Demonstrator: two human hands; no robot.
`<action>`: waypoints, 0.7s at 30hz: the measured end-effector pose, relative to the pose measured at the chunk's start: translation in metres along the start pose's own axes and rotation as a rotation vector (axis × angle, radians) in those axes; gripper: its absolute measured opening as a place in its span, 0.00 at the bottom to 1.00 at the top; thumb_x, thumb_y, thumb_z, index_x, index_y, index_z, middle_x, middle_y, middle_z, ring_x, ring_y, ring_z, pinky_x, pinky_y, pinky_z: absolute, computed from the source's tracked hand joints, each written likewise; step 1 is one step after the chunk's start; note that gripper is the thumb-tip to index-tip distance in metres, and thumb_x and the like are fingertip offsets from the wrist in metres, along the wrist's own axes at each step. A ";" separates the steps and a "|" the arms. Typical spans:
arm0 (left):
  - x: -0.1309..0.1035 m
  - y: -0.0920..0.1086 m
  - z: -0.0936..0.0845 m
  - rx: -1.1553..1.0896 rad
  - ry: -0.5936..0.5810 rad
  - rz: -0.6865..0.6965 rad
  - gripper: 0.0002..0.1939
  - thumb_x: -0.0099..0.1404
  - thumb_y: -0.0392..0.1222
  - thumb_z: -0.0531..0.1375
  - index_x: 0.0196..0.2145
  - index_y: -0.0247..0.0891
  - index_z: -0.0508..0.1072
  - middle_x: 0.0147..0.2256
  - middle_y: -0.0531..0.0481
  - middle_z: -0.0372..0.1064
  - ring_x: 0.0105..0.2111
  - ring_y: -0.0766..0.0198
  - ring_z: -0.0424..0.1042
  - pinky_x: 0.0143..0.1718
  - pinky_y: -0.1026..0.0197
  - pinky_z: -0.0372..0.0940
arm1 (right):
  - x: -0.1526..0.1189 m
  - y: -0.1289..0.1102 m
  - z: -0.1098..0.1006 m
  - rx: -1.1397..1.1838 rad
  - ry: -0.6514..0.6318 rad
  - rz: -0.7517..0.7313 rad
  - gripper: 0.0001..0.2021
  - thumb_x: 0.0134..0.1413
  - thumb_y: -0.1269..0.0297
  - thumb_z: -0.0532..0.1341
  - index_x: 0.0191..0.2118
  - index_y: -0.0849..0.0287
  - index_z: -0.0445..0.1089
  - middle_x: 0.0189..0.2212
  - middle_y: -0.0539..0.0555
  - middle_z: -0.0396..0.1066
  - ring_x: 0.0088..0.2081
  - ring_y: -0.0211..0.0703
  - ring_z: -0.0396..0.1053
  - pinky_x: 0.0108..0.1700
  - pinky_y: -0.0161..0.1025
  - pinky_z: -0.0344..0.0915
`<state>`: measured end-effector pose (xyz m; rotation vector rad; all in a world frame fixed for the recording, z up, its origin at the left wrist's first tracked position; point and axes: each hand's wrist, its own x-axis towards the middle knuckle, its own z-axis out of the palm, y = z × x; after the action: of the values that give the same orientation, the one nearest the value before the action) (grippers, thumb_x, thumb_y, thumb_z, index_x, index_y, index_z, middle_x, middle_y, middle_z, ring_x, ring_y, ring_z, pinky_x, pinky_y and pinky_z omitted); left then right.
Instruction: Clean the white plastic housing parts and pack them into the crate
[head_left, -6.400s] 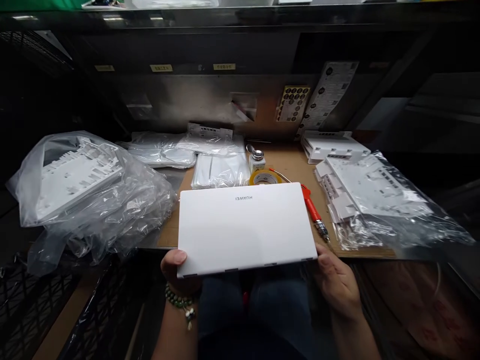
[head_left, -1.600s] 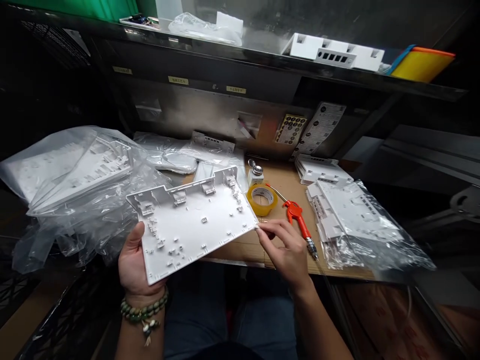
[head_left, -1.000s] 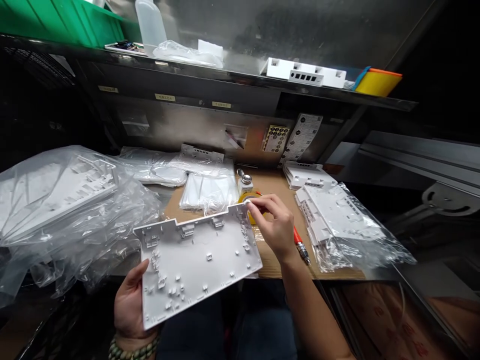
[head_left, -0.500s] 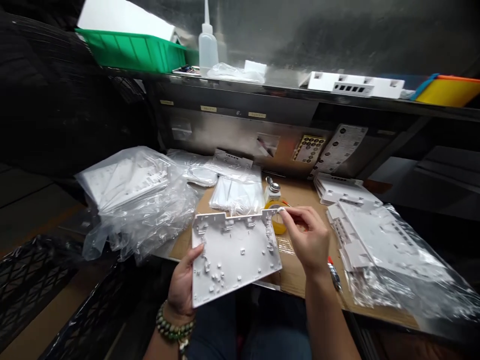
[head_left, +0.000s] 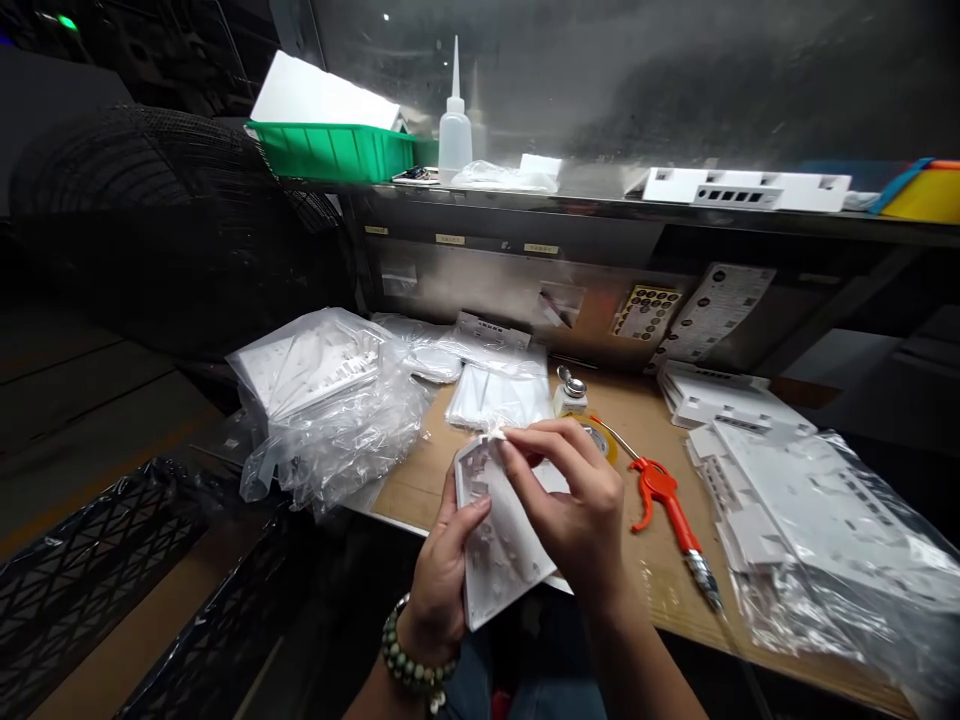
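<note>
My left hand (head_left: 444, 568) grips a white plastic housing panel (head_left: 510, 545) by its left side, thumb on the inner face. The panel is tilted, showing small moulded posts and clips, slightly blurred. At its upper edge my right hand (head_left: 581, 500) pinches a small white scrap (head_left: 495, 434), perhaps cloth or tissue, pressed against the rim. Much of the panel's right part lies behind the right hand. Beyond the fingers stand a pump-top bottle (head_left: 571, 394) and a roll of yellow tape (head_left: 604, 440).
A red air blow gun (head_left: 660, 485) lies right of my hands on the cardboard-covered bench (head_left: 409, 485). Bagged white panels (head_left: 315, 370) are piled left, with more stacked panels (head_left: 810, 490) at right. Above runs a shelf holding a green bin (head_left: 330, 152) and a squeeze bottle (head_left: 454, 140).
My right hand has moved from the panel's upper right corner to its upper left. The panel has turned and tilted, and the view has swung left, leaving the blow gun uncovered.
</note>
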<state>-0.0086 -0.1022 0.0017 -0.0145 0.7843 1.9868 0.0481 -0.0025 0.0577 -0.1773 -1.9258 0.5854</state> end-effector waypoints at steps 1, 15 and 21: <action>0.001 0.000 0.000 0.000 -0.013 -0.002 0.43 0.61 0.40 0.67 0.69 0.58 0.55 0.59 0.50 0.69 0.54 0.59 0.75 0.67 0.57 0.65 | 0.001 -0.001 0.000 -0.004 -0.008 -0.008 0.07 0.62 0.75 0.64 0.44 0.61 0.76 0.38 0.53 0.71 0.38 0.32 0.70 0.41 0.31 0.70; 0.013 0.053 -0.046 -0.168 -0.520 -0.058 0.37 0.76 0.53 0.30 0.73 0.30 0.51 0.64 0.34 0.60 0.71 0.55 0.54 0.77 0.47 0.40 | -0.025 0.199 -0.069 -0.716 -0.273 0.740 0.18 0.57 0.52 0.63 0.43 0.59 0.83 0.40 0.61 0.74 0.45 0.60 0.68 0.45 0.49 0.61; 0.016 0.054 -0.053 -0.192 -0.577 -0.075 0.43 0.75 0.56 0.28 0.61 0.31 0.72 0.65 0.40 0.59 0.74 0.58 0.45 0.78 0.49 0.28 | -0.041 0.213 -0.070 -0.735 -0.373 0.771 0.26 0.61 0.46 0.60 0.54 0.60 0.80 0.48 0.64 0.72 0.53 0.60 0.65 0.54 0.49 0.61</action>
<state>-0.0762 -0.1355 -0.0175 0.3937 0.2166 1.8500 0.0981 0.1889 -0.0554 -1.4035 -2.3434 0.3751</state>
